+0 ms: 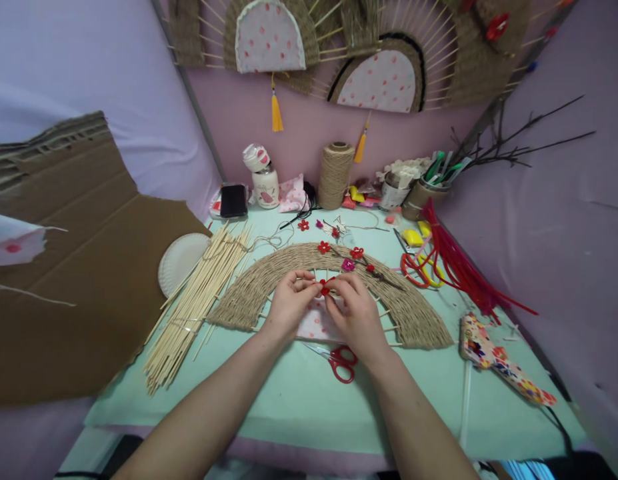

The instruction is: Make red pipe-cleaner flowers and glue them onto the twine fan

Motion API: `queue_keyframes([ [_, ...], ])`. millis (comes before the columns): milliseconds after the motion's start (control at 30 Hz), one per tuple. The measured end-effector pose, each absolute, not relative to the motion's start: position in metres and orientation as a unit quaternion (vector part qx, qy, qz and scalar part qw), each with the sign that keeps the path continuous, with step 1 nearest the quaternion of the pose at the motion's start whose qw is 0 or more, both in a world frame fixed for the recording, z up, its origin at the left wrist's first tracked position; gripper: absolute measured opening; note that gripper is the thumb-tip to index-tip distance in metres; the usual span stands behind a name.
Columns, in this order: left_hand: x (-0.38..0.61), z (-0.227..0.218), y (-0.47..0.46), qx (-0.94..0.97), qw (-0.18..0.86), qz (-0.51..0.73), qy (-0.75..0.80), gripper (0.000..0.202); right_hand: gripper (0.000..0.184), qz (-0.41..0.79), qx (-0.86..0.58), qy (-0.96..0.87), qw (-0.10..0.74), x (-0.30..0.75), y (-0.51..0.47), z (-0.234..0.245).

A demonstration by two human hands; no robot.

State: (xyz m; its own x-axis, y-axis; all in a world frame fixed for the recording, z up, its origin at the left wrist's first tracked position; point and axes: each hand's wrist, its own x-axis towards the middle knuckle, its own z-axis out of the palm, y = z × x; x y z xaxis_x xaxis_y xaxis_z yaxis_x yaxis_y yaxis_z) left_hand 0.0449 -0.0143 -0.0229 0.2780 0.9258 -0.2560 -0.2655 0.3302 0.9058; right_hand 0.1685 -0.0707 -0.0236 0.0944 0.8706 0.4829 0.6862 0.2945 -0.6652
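Observation:
A half-round woven twine arch with stick spokes lies on the pale green table. My left hand and my right hand meet over its middle. Both pinch a small red flower piece between their fingertips. More red and pink flowers sit along a dark twig on the arch's upper right. Spotted white fabric shows under my hands. Red-handled scissors lie just in front of my right wrist.
A bundle of bamboo sticks and a paper plate lie left, beside brown cardboard. Red pipe cleaners, a patterned glue gun, a twine spool and jars stand right and behind. Finished fans hang on the wall.

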Motion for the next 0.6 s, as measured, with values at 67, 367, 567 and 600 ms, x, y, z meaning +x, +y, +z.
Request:
queue_keyframes([
  [67,0.0447,-0.0215,-0.015,0.382,0.707,0.425,0.417,0.035,0.017,0.077,-0.585,-0.674,0.445,0.168,-0.0708,-0.0241],
  [367,0.0438,-0.0193,-0.0155,0.394,0.696,0.428,0.421,0.036,0.011,0.242,-0.64,-0.51,0.522,0.1694,-0.0678,-0.0211],
  [567,0.0479,-0.02,-0.0208,0.443,0.661,0.423,0.433,0.031,0.014,0.328,-0.632,-0.431,0.554,0.1685,-0.0669,-0.02],
  [600,0.0482,-0.0198,-0.0212,0.443,0.662,0.422,0.433,0.031,0.014,0.32,-0.636,-0.432,0.554,0.1679,-0.0671,-0.0203],
])
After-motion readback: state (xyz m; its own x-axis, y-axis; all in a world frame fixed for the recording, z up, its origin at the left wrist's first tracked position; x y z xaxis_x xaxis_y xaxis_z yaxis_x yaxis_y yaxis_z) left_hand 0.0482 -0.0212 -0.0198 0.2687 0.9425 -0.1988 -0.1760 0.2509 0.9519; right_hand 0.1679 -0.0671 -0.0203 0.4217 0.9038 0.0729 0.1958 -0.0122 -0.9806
